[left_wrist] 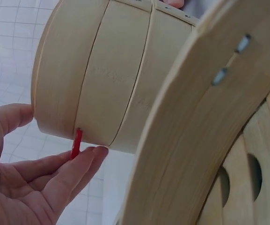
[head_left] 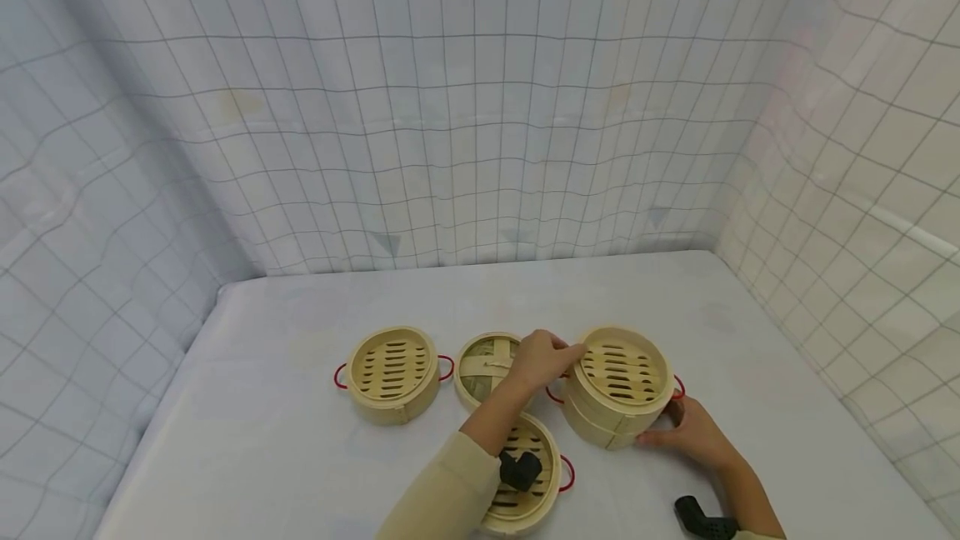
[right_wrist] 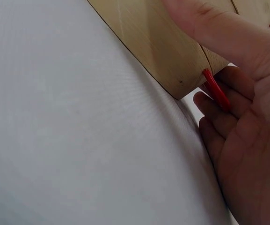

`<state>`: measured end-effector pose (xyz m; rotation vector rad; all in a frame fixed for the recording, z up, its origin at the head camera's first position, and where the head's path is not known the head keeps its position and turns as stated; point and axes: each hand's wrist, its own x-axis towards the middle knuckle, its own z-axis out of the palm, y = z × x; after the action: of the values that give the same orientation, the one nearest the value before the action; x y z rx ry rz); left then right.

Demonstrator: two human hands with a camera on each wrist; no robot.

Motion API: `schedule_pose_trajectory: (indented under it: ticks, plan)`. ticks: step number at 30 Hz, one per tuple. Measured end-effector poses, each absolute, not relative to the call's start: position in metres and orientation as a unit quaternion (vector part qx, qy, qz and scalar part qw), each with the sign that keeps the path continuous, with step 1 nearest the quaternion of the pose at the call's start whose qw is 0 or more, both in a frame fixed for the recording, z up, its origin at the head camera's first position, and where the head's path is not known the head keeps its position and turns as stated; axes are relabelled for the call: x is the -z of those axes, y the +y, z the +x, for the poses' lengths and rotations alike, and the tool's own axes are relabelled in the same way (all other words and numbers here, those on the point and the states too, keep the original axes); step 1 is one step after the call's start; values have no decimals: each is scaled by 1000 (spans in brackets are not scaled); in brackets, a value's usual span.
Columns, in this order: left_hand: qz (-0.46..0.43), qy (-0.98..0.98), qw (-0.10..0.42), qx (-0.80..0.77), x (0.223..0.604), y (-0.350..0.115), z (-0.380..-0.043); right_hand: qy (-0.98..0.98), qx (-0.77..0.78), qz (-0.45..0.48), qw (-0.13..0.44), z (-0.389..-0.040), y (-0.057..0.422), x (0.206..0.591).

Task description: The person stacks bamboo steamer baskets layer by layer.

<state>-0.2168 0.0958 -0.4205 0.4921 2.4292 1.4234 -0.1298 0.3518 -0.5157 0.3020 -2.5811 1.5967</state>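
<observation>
On the right of the table, in the head view, two bamboo steamer baskets [head_left: 596,417] with red handles stand stacked, a slotted floor showing in the upper one. My left hand [head_left: 540,361] grips the upper basket at its left; the left wrist view shows the thumb at the rim and the fingers by a red handle [left_wrist: 76,143]. Low on the stack's right side, my right hand [head_left: 693,435] holds the bottom basket [right_wrist: 158,51], with its thumb on the near wall and the other fingers behind, around a red handle [right_wrist: 216,90].
A single steamer basket [head_left: 395,398] with red handles stands left of centre. Between it and the stack lies a woven bamboo lid [head_left: 474,365], partly behind my left hand. Another slotted basket [head_left: 553,458] sits in front, under my left forearm. Grid-patterned curtains [head_left: 480,148] surround the white table [head_left: 270,440].
</observation>
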Motion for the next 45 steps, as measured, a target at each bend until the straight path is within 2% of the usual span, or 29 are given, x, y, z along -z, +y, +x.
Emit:
schedule_pose_trajectory:
  ticks: [6, 11, 18, 23, 32, 45]
  plan:
    - [169, 855, 123, -476, 406, 80, -216, -846, -521, 102, 48, -130, 356, 521]
    - [167, 857, 116, -473, 394, 43, -215, -847, -523, 92, 40, -132, 357, 524]
    - [142, 850, 103, -497, 410, -16, -202, -849, -518, 95, 42, -133, 360, 522]
    - [107, 858, 120, -488, 427, -43, -185, -852, -515, 85, 37, -135, 359, 521]
    - [87, 829, 182, -522, 447, -71, -162, -858, -506, 80, 45, -133, 355, 524]
    - [150, 801, 226, -533, 457, -71, -157, -863, -498, 71, 43, -131, 354, 520]
